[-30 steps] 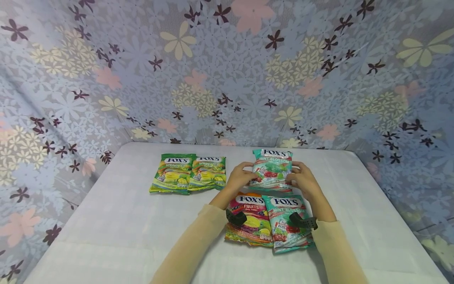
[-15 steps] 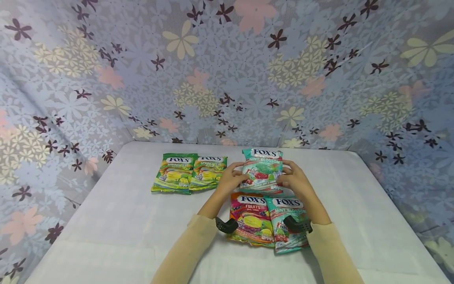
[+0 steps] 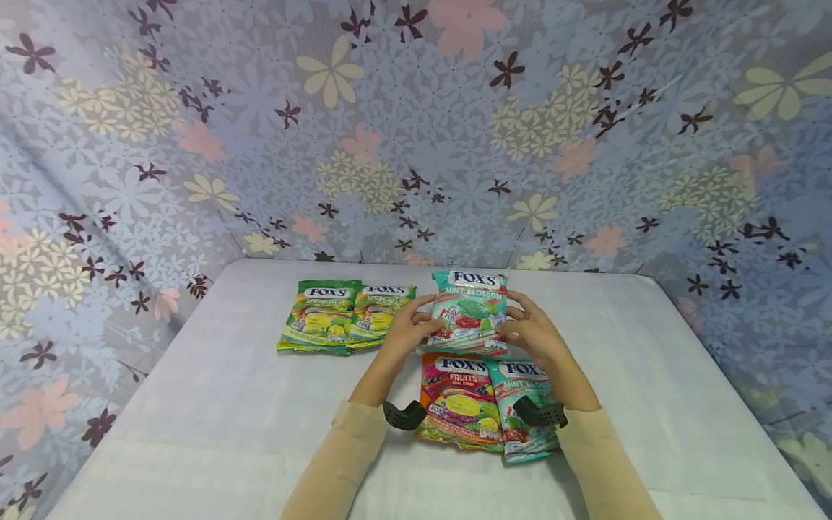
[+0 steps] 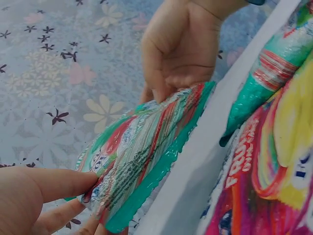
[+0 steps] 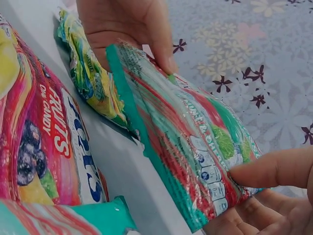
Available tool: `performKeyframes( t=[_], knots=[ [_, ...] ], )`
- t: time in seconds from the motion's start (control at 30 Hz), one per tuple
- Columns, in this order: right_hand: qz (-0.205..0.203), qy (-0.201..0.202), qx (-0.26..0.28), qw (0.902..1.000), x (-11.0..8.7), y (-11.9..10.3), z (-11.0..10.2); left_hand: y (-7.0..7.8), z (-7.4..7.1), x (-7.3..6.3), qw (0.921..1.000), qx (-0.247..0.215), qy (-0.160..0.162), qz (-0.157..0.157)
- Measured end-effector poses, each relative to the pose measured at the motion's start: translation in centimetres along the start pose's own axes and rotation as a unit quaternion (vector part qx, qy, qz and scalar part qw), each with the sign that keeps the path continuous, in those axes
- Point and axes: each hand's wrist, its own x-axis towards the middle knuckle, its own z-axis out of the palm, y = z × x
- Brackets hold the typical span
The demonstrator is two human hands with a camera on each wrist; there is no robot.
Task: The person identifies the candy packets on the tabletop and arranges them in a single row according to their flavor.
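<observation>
Between both hands is a teal Mint Blossom candy bag (image 3: 469,312), its printed front facing me. My left hand (image 3: 408,326) grips its left edge, thumb on the front and fingers behind. On the opposite edge my right hand (image 3: 528,331) pinches it the same way. In the right wrist view the lower seam of the held bag (image 5: 161,161) appears just above the white table. Nearer me lie a red and orange Fruits candy bag (image 3: 458,401) and a second Mint Blossom bag (image 3: 516,393), the latter partly hidden by the right wrist.
Two green Spring Tea candy bags, one on the left (image 3: 318,318) and one beside it (image 3: 380,310), lie side by side left of the left hand. The white table (image 3: 214,404) ends at a flower-patterned cloth wall (image 3: 416,144).
Both hands have shifted left with the Mint Blossom bag, bringing it closer to the Spring Tea bags. The bags lying on the table stay where they were.
</observation>
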Motion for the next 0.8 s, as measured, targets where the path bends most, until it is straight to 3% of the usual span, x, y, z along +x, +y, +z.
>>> performKeyframes(
  t=[0.2, 0.8],
  knots=[
    [-0.002, -0.002, 0.005, 1.0000, -0.05, 0.04, -0.07, -0.14, 0.04, -0.15, 0.9999, -0.002, -0.001, -0.010],
    [0.011, 0.012, -0.011, 0.9998, -0.29, -0.09, -0.27, -0.37, 0.24, -0.30, 0.9999, 0.003, -0.013, 0.000]
  ],
)
